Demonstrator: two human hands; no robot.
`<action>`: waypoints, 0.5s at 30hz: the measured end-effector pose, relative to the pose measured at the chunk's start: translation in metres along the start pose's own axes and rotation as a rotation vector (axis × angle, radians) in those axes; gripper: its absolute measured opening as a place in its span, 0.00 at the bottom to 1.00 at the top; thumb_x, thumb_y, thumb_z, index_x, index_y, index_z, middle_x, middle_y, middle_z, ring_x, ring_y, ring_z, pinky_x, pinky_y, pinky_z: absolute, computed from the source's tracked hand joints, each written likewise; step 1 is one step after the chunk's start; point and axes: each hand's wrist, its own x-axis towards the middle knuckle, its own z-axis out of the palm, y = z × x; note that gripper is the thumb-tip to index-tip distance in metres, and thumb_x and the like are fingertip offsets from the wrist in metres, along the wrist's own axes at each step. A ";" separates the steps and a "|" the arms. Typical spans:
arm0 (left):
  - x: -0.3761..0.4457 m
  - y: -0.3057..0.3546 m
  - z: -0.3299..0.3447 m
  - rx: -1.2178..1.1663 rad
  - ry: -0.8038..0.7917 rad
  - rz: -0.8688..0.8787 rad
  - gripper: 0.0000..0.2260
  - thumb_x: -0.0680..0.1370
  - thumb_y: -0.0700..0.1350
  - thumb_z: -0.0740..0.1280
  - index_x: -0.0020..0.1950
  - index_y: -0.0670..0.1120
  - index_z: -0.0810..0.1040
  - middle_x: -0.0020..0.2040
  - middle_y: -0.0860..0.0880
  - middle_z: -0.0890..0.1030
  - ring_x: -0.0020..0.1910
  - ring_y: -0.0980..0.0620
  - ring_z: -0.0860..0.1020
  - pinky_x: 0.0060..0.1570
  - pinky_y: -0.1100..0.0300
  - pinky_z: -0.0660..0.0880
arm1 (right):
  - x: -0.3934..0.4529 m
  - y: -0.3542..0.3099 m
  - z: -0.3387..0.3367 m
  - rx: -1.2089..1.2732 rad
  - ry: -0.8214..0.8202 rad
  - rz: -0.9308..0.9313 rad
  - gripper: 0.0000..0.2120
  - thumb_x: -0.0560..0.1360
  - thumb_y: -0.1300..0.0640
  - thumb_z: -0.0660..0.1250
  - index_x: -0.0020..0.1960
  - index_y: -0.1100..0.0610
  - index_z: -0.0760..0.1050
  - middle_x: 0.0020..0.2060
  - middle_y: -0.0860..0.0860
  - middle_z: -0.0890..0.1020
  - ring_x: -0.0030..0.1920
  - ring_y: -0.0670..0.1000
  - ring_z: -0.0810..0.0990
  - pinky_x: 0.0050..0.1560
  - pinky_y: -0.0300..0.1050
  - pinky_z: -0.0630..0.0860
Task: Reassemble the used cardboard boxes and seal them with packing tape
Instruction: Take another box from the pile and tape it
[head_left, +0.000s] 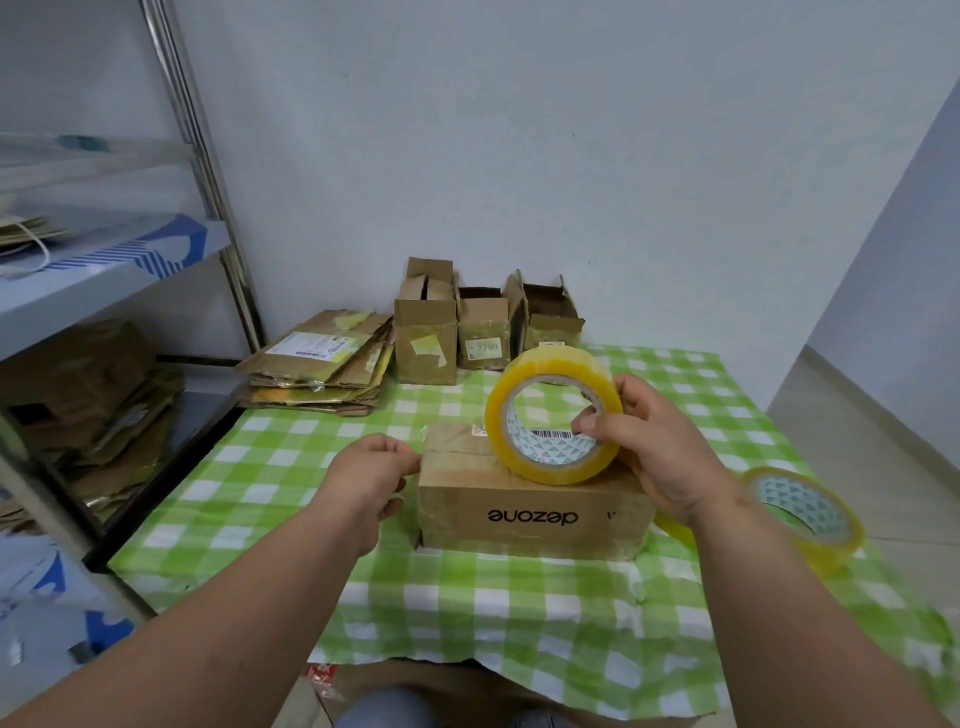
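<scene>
A closed brown cardboard box (519, 512) printed "dezone" upside down lies on the green checked tablecloth (467, 613). A yellow roll of packing tape (524, 395) stands on edge on the box's top. My right hand (660, 447) grips the roll, thumb inside its core. My left hand (371, 478) sits at the box's top left corner with thumb and fingers pinched together, seemingly on the clear tape's end, which is hard to see.
A second tape roll (802, 512) lies to the right, partly behind my right wrist. Three open-topped boxes (426, 338) stand at the back by the wall. Flattened boxes (322, 364) are stacked at back left. A metal shelf rack (104, 291) holds more cardboard.
</scene>
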 end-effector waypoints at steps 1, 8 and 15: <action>-0.001 0.001 0.000 0.034 0.008 0.035 0.06 0.76 0.36 0.68 0.41 0.45 0.77 0.41 0.46 0.78 0.40 0.49 0.73 0.38 0.56 0.70 | 0.000 0.000 0.000 0.007 -0.001 -0.002 0.24 0.58 0.50 0.76 0.52 0.55 0.77 0.44 0.53 0.83 0.47 0.55 0.82 0.48 0.51 0.77; -0.016 0.005 -0.002 0.237 -0.008 0.159 0.11 0.81 0.46 0.64 0.48 0.40 0.81 0.48 0.43 0.82 0.48 0.44 0.79 0.47 0.53 0.75 | -0.004 0.001 0.001 0.011 -0.003 -0.015 0.21 0.60 0.50 0.75 0.51 0.54 0.77 0.43 0.52 0.83 0.47 0.53 0.82 0.46 0.49 0.76; -0.025 0.014 -0.007 0.518 -0.226 0.214 0.18 0.81 0.57 0.63 0.65 0.49 0.78 0.60 0.52 0.78 0.59 0.51 0.75 0.55 0.57 0.69 | -0.002 0.003 0.002 0.017 0.005 -0.029 0.17 0.62 0.52 0.74 0.51 0.50 0.79 0.42 0.48 0.83 0.47 0.52 0.83 0.47 0.49 0.76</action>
